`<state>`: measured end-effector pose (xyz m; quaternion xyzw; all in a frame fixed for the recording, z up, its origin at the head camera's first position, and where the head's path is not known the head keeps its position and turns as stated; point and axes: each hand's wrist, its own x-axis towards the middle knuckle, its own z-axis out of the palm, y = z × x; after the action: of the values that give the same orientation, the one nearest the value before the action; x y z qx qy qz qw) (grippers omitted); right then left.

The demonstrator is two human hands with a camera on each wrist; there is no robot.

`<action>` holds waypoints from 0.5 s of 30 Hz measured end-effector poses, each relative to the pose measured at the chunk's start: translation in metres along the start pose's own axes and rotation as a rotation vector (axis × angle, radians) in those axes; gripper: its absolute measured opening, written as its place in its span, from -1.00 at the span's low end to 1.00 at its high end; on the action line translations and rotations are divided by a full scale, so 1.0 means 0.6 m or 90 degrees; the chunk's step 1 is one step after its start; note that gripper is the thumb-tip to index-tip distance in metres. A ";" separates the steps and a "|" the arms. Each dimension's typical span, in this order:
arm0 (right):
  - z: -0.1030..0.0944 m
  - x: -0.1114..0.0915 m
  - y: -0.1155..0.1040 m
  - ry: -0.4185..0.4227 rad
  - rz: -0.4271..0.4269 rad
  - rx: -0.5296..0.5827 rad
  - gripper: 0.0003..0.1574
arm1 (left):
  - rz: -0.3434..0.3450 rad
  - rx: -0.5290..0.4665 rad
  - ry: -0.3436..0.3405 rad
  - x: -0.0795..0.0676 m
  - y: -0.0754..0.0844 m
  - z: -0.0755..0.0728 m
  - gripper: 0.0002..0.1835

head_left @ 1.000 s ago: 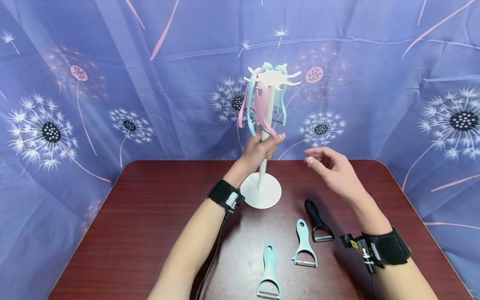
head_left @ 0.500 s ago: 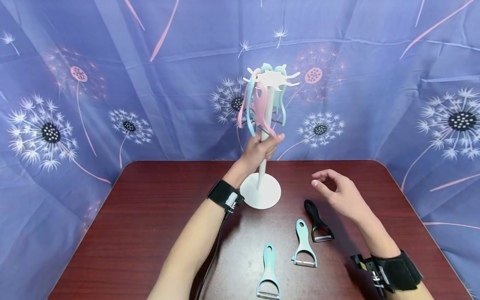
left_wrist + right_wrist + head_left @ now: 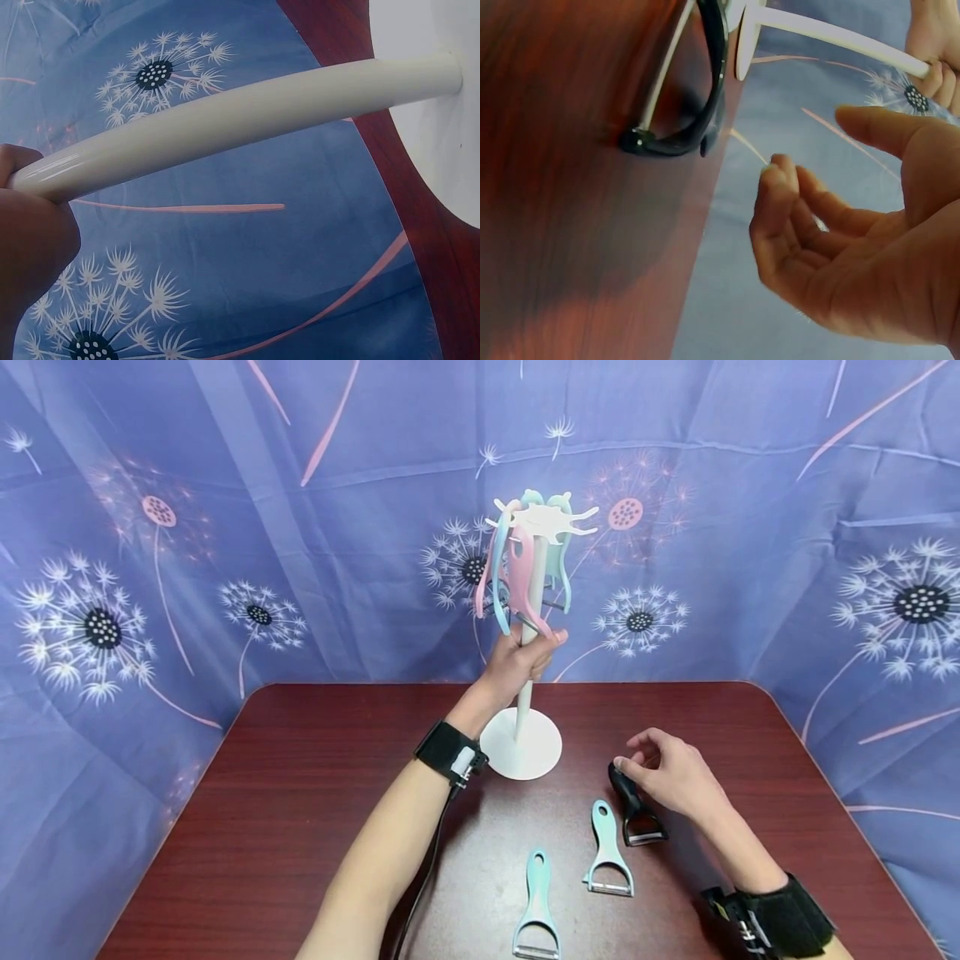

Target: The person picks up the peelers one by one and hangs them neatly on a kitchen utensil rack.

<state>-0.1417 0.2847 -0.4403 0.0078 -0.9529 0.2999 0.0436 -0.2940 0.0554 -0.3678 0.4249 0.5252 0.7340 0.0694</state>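
My left hand [image 3: 517, 667] grips the upright pole of a white stand [image 3: 525, 758] just under the hanging peelers; the left wrist view shows the pole [image 3: 225, 120] running from that hand to the round base. Pink [image 3: 521, 572], blue [image 3: 500, 581] and mint-green [image 3: 555, 564] peelers hang from the stand's hooked top. Over the handle end of a black peeler [image 3: 627, 792] on the table hovers my right hand [image 3: 678, 781]. In the right wrist view its thumb and bent fingers are spread apart with nothing between them, and the black peeler [image 3: 718, 67] lies beyond.
Two light-blue peelers lie on the dark red table [image 3: 315, 793]: one [image 3: 606, 843] beside the black peeler, another [image 3: 537, 893] nearer the front edge. A purple dandelion-print cloth [image 3: 360, 552] hangs behind. A black cable [image 3: 420, 893] runs along the left forearm.
My right hand has come down and toward me, from beside the stand to the black peeler's handle. The left hand keeps its grip on the pole, and the peelers have not moved.
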 end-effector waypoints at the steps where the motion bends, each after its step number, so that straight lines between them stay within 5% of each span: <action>1: 0.002 -0.001 0.000 0.000 0.006 -0.014 -0.48 | -0.001 0.001 0.001 0.000 0.000 0.001 -0.48; 15: 0.014 -0.023 -0.006 -0.055 0.059 -0.152 -0.29 | -0.006 0.007 0.015 -0.001 0.001 0.003 -0.47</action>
<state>-0.1282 0.2767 -0.4463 -0.0287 -0.9821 0.1857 -0.0107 -0.2921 0.0560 -0.3677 0.4140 0.5320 0.7358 0.0644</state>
